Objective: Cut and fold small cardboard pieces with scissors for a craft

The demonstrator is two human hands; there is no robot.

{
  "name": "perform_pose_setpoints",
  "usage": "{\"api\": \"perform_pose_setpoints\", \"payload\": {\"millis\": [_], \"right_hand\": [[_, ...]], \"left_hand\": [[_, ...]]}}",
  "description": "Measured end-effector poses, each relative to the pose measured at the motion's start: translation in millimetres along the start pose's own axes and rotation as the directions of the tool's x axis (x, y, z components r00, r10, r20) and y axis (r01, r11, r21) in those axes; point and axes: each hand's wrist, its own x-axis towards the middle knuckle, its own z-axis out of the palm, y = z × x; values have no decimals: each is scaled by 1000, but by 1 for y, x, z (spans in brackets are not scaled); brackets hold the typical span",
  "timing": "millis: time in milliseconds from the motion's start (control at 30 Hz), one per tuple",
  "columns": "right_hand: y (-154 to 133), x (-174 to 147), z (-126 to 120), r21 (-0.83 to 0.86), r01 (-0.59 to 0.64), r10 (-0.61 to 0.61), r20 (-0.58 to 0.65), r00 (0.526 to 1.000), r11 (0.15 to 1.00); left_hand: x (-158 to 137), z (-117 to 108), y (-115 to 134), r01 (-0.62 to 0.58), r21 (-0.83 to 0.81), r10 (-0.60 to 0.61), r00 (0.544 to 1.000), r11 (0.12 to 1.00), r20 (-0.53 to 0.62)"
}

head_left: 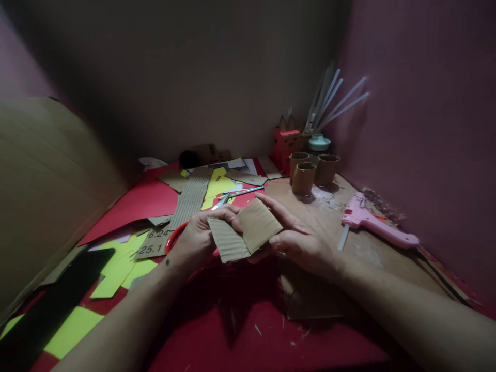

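Between my hands, over the table's near middle, are two small cardboard pieces side by side. The left one is a ridged cardboard piece; the right one is a smooth cardboard square. My left hand is closed on the ridged piece, its fingers reaching behind toward the square. Thumb and fingers of my right hand grip the square at its right edge. Whether the two pieces are joined cannot be seen. Red-handled scissors lie just behind my left wrist, blades pointing away from me.
A pink glue gun rests on a brown board at right. Several cardboard cups stand behind it, near a teal-lidded jar and glue sticks. Yellow paper scraps, a corrugated strip and red paper cover the left side.
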Motion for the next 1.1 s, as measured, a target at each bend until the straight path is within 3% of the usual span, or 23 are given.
{"api": "perform_pose_setpoints", "payload": {"millis": [233, 300, 400, 467, 600, 767, 967, 1100], "right_hand": [[1, 3, -3, 233, -48, 56, -30, 998, 971], [-1, 4, -3, 312, -45, 66, -59, 996, 949], [-5, 6, -3, 418, -42, 97, -110, 989, 907], [-8, 8, -3, 449, -43, 113, -131, 985, 893], [-8, 10, -3, 420, -65, 156, -186, 970, 905], [1, 13, -1, 318, -99, 176, -223, 959, 943], [1, 13, 1, 300, -75, 150, -234, 961, 951], [1, 12, 3, 327, -92, 165, -203, 965, 940]], "left_hand": [[-2, 1, -4, 73, -105, -76, 997, 992, -24], [-3, 0, -6, 41, -59, -41, 999, 997, -12], [-2, -3, -8, -68, -10, 69, 994, 998, 90], [-3, -4, -9, -82, 13, 80, 986, 997, 149], [-4, -1, -8, 6, 110, -22, 989, 994, 149], [-5, 4, -5, -28, 260, -19, 984, 965, 178], [-6, 4, -9, 81, 73, -98, 960, 994, 262], [-8, 12, -8, -52, 149, 24, 983, 988, 183]]}}
